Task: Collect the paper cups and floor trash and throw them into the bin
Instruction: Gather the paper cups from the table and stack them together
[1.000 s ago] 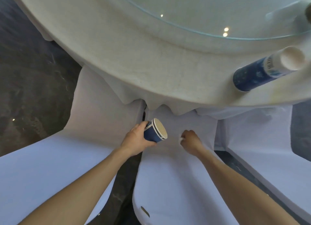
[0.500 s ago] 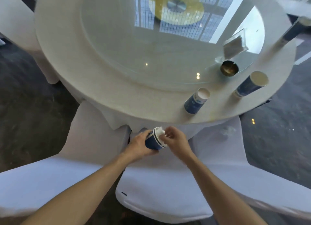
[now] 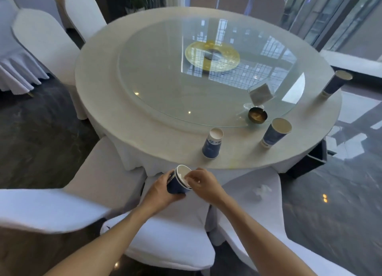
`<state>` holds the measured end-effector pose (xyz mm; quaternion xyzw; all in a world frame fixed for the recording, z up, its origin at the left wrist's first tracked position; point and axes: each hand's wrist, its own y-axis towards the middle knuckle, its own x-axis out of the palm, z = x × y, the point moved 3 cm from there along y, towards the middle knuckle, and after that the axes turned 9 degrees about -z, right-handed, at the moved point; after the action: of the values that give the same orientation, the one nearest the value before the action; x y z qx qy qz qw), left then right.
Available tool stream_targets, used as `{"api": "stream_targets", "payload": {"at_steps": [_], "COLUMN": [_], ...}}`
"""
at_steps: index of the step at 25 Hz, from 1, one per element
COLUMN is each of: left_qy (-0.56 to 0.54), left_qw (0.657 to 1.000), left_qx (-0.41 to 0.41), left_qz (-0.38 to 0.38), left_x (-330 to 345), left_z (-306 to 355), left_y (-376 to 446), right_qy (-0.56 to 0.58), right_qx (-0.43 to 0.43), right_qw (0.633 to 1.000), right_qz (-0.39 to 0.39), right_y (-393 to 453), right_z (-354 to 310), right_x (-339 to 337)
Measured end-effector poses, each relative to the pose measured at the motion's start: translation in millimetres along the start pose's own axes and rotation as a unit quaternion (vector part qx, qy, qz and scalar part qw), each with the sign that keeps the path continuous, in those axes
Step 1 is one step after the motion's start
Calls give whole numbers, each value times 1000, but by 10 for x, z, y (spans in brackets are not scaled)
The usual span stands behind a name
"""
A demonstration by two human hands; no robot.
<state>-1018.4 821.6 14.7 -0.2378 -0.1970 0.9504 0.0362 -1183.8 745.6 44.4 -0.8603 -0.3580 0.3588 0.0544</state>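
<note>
My left hand (image 3: 160, 190) grips a blue paper cup (image 3: 177, 183) tilted on its side, low in front of the table's near edge. The fingers of my right hand (image 3: 203, 182) pinch a small white scrap (image 3: 184, 177) at the cup's mouth. On the round table (image 3: 169, 139) stand three more blue cups: one near the front edge (image 3: 212, 143), one to its right (image 3: 275, 135), one at the far right rim (image 3: 336, 83). A crumpled white piece of paper (image 3: 260, 190) lies on the chair seat to the right.
White-covered chairs (image 3: 99, 184) crowd around me below the table, others stand at the left (image 3: 43, 40). A glass turntable (image 3: 206, 73) carries a napkin holder (image 3: 261, 94) and a brass ashtray (image 3: 257, 115). A dark box-like bin (image 3: 310, 160) sits on the floor at the right.
The view has risen from under the table edge to the whole table top. My right hand, with the white scrap, came over to the mouth of the cup held in my left hand.
</note>
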Motion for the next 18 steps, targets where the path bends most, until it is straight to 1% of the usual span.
{"api": "stream_targets", "payload": {"at_steps": [2,4,6,8,10,12,14,16,18], "left_qy": [-21,-45,-61,-68,-76,-75,-89,-103,-111], "left_qw": [999,998,996,995,995,995,994,993,992], "left_qx": [-4,-11,-26,-34,-30,-30,-35,-48,-64], "left_qz": [27,48,58,66,58,54,50,33,10], "left_x": [137,213,250,242,226,197,192,202,200], "left_z": [55,60,53,41,-3,-19,-115,-227,-352], "left_y": [-95,-155,-144,-49,114,223,319,387,426], "right_qy": [-12,-77,-154,-221,-289,-331,-381,-437,-459], "right_qx": [-7,-23,-41,-35,-14,14,36,43,56], "right_qw": [1000,995,985,973,957,944,924,898,886], "right_qz": [27,52,60,50,32,11,-16,-23,-40], "right_y": [-56,-39,49,200,432,629,864,1099,1254], "right_z": [84,117,132,137,173,217,250,290,366], "right_x": [-184,-393,-612,-798,-958,-1083,-1142,-1160,-1124]}}
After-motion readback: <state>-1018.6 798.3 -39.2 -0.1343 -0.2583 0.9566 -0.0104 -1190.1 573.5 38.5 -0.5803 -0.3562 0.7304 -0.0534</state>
